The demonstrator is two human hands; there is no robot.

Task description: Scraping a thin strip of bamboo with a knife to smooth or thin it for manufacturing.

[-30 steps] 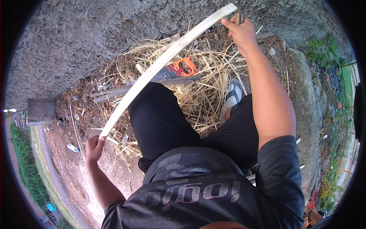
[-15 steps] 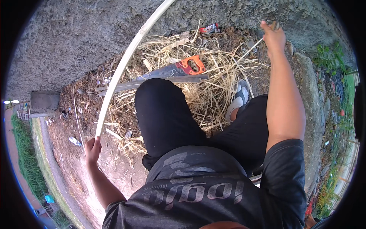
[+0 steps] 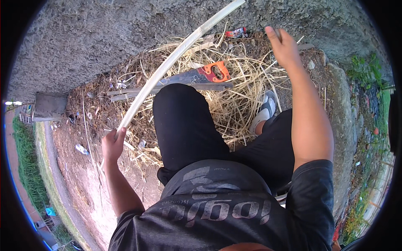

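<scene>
My left hand (image 3: 113, 145) is closed round the lower end of a long pale bamboo strip (image 3: 164, 67). The strip slants up and right past my knee, its far end at the top edge of the view. Out to the right, my right hand (image 3: 286, 49) is raised, fingers curled and thumb up. A small brownish piece shows beside that thumb, mostly hidden by the hand, and I cannot make out its kind. Below and left of this hand lies a heap of pale shavings (image 3: 234, 94). A handsaw (image 3: 215, 72) with an orange and red handle rests on the heap.
Grey boards (image 3: 209, 86) lie beside the saw, partly behind my knee. A rough grey wall (image 3: 104, 37) rises along the far side. A red packet (image 3: 235, 32) is at its foot, and a grey block (image 3: 49, 106) stands at left. Plants (image 3: 366, 69) grow at far right.
My left hand has moved up and right, and the strip's far end has swung right. My right hand has shifted left and turned, so the piece in it shows less.
</scene>
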